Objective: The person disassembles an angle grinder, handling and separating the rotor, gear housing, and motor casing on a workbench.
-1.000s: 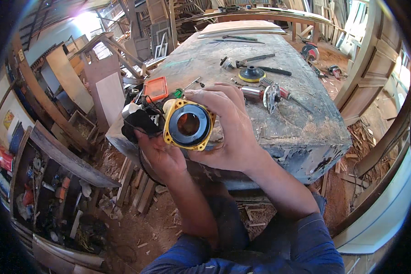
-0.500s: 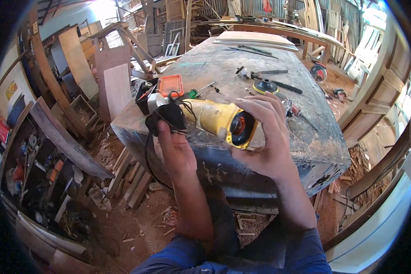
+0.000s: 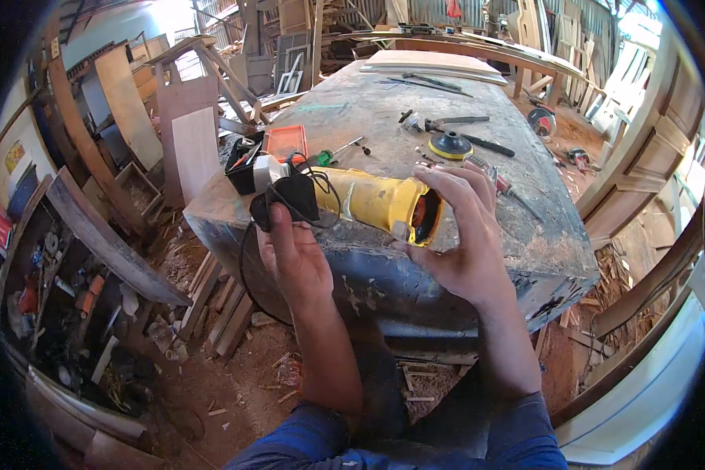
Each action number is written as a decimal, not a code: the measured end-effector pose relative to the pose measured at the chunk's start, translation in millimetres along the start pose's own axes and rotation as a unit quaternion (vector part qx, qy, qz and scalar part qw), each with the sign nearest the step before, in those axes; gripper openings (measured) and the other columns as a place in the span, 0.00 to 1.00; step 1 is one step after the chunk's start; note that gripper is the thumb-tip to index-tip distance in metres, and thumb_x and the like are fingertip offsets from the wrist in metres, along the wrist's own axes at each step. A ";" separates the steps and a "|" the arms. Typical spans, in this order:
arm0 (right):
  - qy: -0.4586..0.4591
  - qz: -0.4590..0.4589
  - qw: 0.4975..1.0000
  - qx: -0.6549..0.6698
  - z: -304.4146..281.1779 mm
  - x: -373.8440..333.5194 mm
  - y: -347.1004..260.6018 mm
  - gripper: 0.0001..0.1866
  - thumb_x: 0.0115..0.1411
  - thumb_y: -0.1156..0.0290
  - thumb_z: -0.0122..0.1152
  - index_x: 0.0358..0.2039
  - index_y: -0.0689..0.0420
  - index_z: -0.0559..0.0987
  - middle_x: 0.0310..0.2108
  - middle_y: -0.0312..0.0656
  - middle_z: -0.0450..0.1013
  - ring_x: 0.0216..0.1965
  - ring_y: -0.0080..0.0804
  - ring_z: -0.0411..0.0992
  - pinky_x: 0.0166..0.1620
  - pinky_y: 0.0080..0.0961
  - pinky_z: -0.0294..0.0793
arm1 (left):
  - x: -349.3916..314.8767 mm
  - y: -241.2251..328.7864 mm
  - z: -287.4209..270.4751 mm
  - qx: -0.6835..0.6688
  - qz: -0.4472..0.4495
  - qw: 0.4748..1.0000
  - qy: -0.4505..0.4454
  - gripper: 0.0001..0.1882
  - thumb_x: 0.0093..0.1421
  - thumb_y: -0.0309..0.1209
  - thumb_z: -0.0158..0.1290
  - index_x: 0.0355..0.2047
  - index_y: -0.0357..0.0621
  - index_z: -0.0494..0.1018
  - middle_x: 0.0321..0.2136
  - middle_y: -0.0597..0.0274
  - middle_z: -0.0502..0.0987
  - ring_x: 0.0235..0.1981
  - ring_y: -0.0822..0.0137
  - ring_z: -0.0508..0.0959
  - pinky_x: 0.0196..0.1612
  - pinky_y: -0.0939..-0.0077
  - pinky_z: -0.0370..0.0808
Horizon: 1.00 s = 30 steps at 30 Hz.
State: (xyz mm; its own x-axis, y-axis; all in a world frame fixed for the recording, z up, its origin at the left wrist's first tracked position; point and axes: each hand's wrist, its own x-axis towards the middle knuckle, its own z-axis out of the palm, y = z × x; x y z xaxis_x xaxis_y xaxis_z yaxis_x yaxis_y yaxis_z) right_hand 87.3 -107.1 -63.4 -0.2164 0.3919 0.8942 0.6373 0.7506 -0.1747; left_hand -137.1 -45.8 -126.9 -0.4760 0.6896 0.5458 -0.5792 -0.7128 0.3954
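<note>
Above the near edge of the workbench I hold the yellow motor housing (image 3: 368, 200) of a power tool, lying roughly sideways. My right hand (image 3: 474, 235) grips its open right end, fingertips on the upper rim and thumb below. Inside that opening some orange-red shows, but the details are too dark to tell. My left hand (image 3: 298, 254) is closed on a black end piece (image 3: 294, 200) at the housing's left end, thumb pressed on its face. A thin dark cord loops around this piece and hangs down. Whether the black piece is fastened to the housing, I cannot tell.
On the bench (image 3: 337, 117) lie a black box (image 3: 243, 178) with small tools, an orange tray (image 3: 285, 142), a green-handled screwdriver (image 3: 337, 152) and a black-and-yellow round pad (image 3: 450, 146). Boards (image 3: 435, 66) rest at its far end. A cluttered shelf (image 3: 55, 266) stands left.
The housing's open end has turned a little to the right, showing less of its inside. Both hands keep their hold. The view has shifted slightly.
</note>
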 end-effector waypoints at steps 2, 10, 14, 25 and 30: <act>-0.003 0.011 1.000 -0.022 -0.5 -0.1 0.1 0.47 0.41 0.73 0.82 0.66 0.50 0.76 0.56 0.44 0.77 0.62 0.51 0.71 0.69 0.55 0.64 | 0.1 -0.4 2.1 -0.016 -0.019 0.999 0.035 0.25 0.74 0.39 0.60 0.64 0.35 0.72 0.59 0.54 0.81 0.59 0.61 0.81 0.65 0.61 0.76; -0.027 0.102 0.985 -0.138 7.9 0.1 3.1 0.42 0.47 0.62 0.85 0.64 0.50 0.77 0.59 0.48 0.77 0.70 0.54 0.65 0.75 0.59 0.54 | 9.9 3.7 -9.0 0.016 -0.033 0.999 0.025 0.30 0.76 0.46 0.55 0.68 0.39 0.68 0.64 0.54 0.76 0.63 0.60 0.77 0.69 0.57 0.73; -0.023 0.095 0.981 -0.169 0.3 -0.4 -1.5 0.41 0.49 0.56 0.84 0.63 0.50 0.77 0.62 0.46 0.77 0.75 0.53 0.61 0.78 0.60 0.48 | 8.5 -1.4 -11.4 0.023 -0.020 0.999 0.023 0.32 0.77 0.45 0.53 0.73 0.43 0.63 0.70 0.52 0.71 0.68 0.53 0.74 0.71 0.50 0.74; -0.081 0.276 0.951 -0.115 -89.5 9.3 41.3 0.50 0.54 0.40 0.79 0.67 0.63 0.74 0.56 0.59 0.79 0.61 0.52 0.77 0.67 0.47 0.71 | 4.1 4.9 -8.1 0.017 -0.021 0.999 0.019 0.33 0.72 0.44 0.63 0.66 0.32 0.69 0.61 0.54 0.79 0.62 0.63 0.78 0.70 0.61 0.70; -0.167 0.308 0.920 -0.175 -69.6 8.1 50.3 0.49 0.54 0.37 0.76 0.65 0.62 0.75 0.52 0.58 0.81 0.57 0.56 0.79 0.65 0.48 0.71 | 0.5 2.2 1.8 0.034 0.001 0.999 0.026 0.33 0.69 0.39 0.67 0.65 0.31 0.69 0.60 0.53 0.79 0.61 0.63 0.78 0.69 0.62 0.70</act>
State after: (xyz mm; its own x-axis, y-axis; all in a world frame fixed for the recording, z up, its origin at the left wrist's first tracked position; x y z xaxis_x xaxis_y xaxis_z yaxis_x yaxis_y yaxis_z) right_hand 169.1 -103.2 -36.3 0.0878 0.8712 0.4831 0.9013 0.1370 -0.4109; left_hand -137.3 -47.2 -124.4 -0.5120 0.6930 0.5075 -0.5333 -0.7196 0.4446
